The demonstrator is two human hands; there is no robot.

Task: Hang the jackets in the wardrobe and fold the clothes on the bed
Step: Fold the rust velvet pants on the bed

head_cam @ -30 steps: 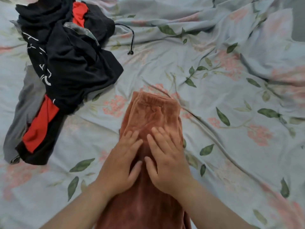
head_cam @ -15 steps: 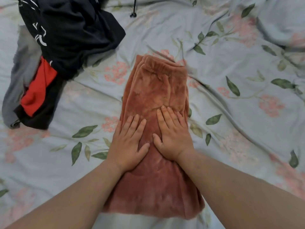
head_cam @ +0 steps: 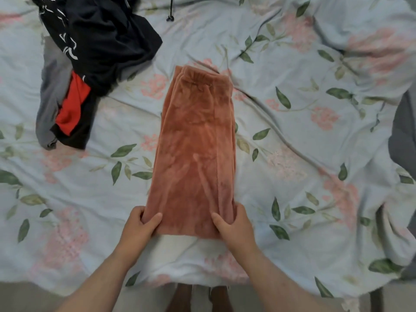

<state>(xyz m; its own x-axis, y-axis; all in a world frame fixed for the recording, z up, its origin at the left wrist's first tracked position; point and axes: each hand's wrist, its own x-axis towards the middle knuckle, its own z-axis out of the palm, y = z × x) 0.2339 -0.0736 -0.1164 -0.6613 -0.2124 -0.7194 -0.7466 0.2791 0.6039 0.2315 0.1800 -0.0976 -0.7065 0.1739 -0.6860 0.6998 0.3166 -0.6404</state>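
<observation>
A rust-brown velvety garment [head_cam: 195, 140] lies lengthwise in a long narrow strip on the floral bedsheet [head_cam: 304, 136], its elastic waistband at the far end. My left hand [head_cam: 139, 226] pinches its near left corner, thumb on top. The near right corner is gripped by my right hand [head_cam: 234, 226], thumb on top and fingers under the edge. A crumpled pile of black, red and grey clothes [head_cam: 90, 55] sits at the far left, apart from both hands.
A black drawstring end [head_cam: 170, 18] lies on the sheet beyond the pile. The bed's near edge [head_cam: 67, 287] runs just below my forearms. Dark grey fabric [head_cam: 403, 131] shows at the right edge. Rumpled sheet rises at the far right.
Both hands slid from pressing flat on the middle of the brown garment down to its near end and now grasp its two corners. The view has tilted down and back.
</observation>
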